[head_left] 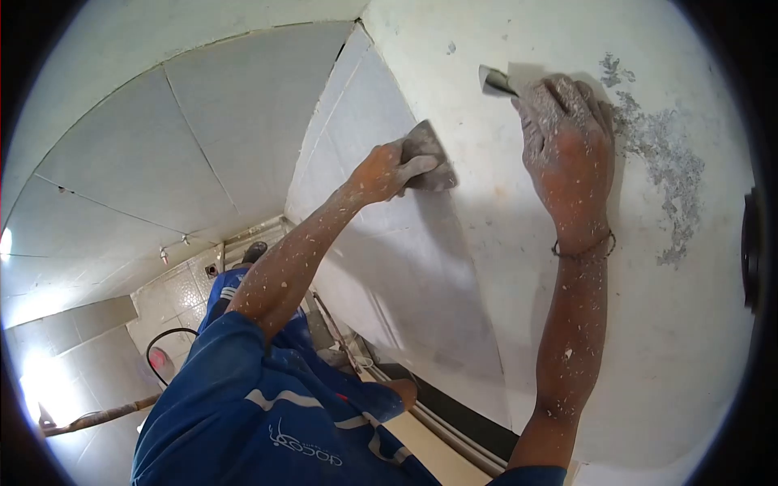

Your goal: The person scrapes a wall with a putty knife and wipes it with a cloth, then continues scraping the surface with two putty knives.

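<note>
My left hand (pixel 381 173) grips a flat grey scraper plate (pixel 433 159), the thumb lying across its face. That plate is over the border between the tiles and the painted wall. Higher and to the right, my right hand (pixel 569 134), coated in pale dust, is closed around a putty knife (pixel 496 82); its handle is mostly hidden by the fingers. The knife's blade points left, close to the white wall (pixel 502 219); contact cannot be made out. Right of this hand lies a rough grey patch (pixel 674 162) where the wall's coating is gone.
Grey tiles (pixel 405 259) cover the lower wall ahead, and larger tiles (pixel 194 121) line the wall at left. Two small pipe fittings (pixel 164 255) stick out there. A wooden pole (pixel 105 415) and a black hose (pixel 158 344) are at lower left. A dark round object (pixel 751 251) sits at far right.
</note>
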Demonstrator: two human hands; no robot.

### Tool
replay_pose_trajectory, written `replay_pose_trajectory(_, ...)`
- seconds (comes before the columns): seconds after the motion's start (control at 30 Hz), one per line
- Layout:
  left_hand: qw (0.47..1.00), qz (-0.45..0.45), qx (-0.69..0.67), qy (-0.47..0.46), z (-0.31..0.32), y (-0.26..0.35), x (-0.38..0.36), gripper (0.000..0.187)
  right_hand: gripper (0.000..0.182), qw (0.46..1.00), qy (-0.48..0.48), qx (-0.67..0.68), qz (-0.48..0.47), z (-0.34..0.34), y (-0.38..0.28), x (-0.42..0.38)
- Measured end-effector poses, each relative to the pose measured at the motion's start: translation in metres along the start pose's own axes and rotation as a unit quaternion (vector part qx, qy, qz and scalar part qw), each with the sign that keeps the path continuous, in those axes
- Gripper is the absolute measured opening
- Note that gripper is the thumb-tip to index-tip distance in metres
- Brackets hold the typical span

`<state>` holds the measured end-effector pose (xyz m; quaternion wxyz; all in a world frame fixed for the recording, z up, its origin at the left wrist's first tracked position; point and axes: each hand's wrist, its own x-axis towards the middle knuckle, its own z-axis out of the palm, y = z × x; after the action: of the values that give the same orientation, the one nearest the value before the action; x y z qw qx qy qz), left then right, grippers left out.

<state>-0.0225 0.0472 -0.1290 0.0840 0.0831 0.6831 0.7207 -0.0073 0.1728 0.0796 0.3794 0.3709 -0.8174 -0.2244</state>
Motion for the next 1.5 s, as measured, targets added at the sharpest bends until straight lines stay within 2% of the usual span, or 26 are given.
replay_pose_trajectory(0.13, 0.997, 0.047, -0.067, 0.005, 0.015, 0.004, -0.002, 0.06, 0.028, 1.0, 0.017, 0.022, 0.011, 0.004, 0.006, -0.008)
replay_pose_trajectory(0.2, 0.994, -0.044, -0.099, 0.008, 0.018, -0.01, -0.014, 0.055, 0.016, 0.999, 0.027, 0.04, -0.014, -0.003, 0.005, -0.003)
replay_pose_trajectory(0.23, 0.993, -0.043, -0.106, 0.004, 0.02, -0.014, -0.019, 0.05, 0.016, 0.999, 0.034, 0.036, -0.014, -0.005, 0.005, 0.0)
replay_pose_trajectory(0.3, 0.994, -0.035, -0.1, 0.012, 0.017, 0.004, -0.018, 0.052, 0.015, 0.999, 0.003, 0.054, -0.005, -0.006, 0.002, 0.0)
replay_pose_trajectory(0.37, 0.995, -0.027, -0.09, 0.017, 0.019, 0.015, -0.013, 0.054, 0.015, 0.998, 0.014, 0.057, -0.002, -0.001, 0.001, -0.001)
replay_pose_trajectory(0.53, 0.991, -0.068, -0.114, 0.009, 0.021, 0.002, -0.027, 0.053, 0.014, 0.997, 0.013, 0.076, 0.016, -0.004, 0.004, -0.003)
replay_pose_trajectory(0.63, 0.994, -0.02, -0.107, 0.006, 0.018, 0.028, -0.022, 0.052, 0.015, 0.998, 0.01, 0.064, -0.001, -0.004, 0.003, -0.001)
replay_pose_trajectory(0.87, 0.998, -0.027, -0.058, 0.03, 0.032, -0.016, -0.021, 0.061, 0.016, 0.996, 0.016, 0.086, 0.019, -0.002, 0.005, -0.005)
replay_pose_trajectory(0.9, 0.995, -0.061, -0.081, 0.002, 0.024, 0.017, -0.023, 0.057, 0.017, 0.997, 0.021, 0.07, 0.009, -0.003, 0.004, -0.003)
replay_pose_trajectory(1.0, 0.992, -0.047, -0.113, 0.017, 0.028, 0.017, -0.024, 0.057, 0.017, 0.996, -0.017, 0.084, 0.013, -0.011, 0.004, 0.002)
replay_pose_trajectory(1.03, 0.993, -0.07, -0.094, -0.002, 0.029, 0.0, -0.027, 0.057, 0.017, 0.997, -0.008, 0.079, 0.014, -0.01, 0.007, 0.003)
replay_pose_trajectory(1.07, 0.98, -0.13, -0.149, 0.009, 0.036, 0.0, -0.035, 0.059, 0.017, 0.995, 0.006, 0.098, 0.011, -0.008, 0.007, 0.0)
replay_pose_trajectory(1.13, 0.99, -0.085, -0.11, 0.0, 0.028, -0.001, -0.031, 0.061, 0.016, 0.993, 0.019, 0.119, 0.01, -0.005, 0.007, -0.003)
replay_pose_trajectory(1.2, 0.99, -0.085, -0.113, 0.0, 0.023, 0.016, -0.015, 0.063, 0.026, 0.994, -0.017, 0.099, 0.041, -0.006, 0.005, -0.001)
replay_pose_trajectory(1.33, 0.994, -0.061, -0.095, 0.006, 0.016, 0.019, -0.015, 0.064, 0.027, 0.996, 0.013, 0.088, 0.019, -0.001, 0.009, -0.007)
replay_pose_trajectory(1.4, 0.995, -0.057, -0.084, 0.001, 0.012, 0.017, -0.017, 0.063, 0.03, 0.993, -0.003, 0.105, 0.05, -0.001, 0.008, -0.008)
replay_pose_trajectory(1.43, 0.993, -0.073, -0.092, -0.023, 0.006, 0.016, -0.013, 0.062, 0.03, 0.993, -0.003, 0.106, 0.052, -0.002, 0.006, -0.007)
replay_pose_trajectory(1.5, 0.99, -0.089, -0.104, -0.043, 0.006, 0.016, -0.011, 0.061, 0.016, 0.994, 0.013, 0.099, 0.031, -0.007, 0.003, -0.001)
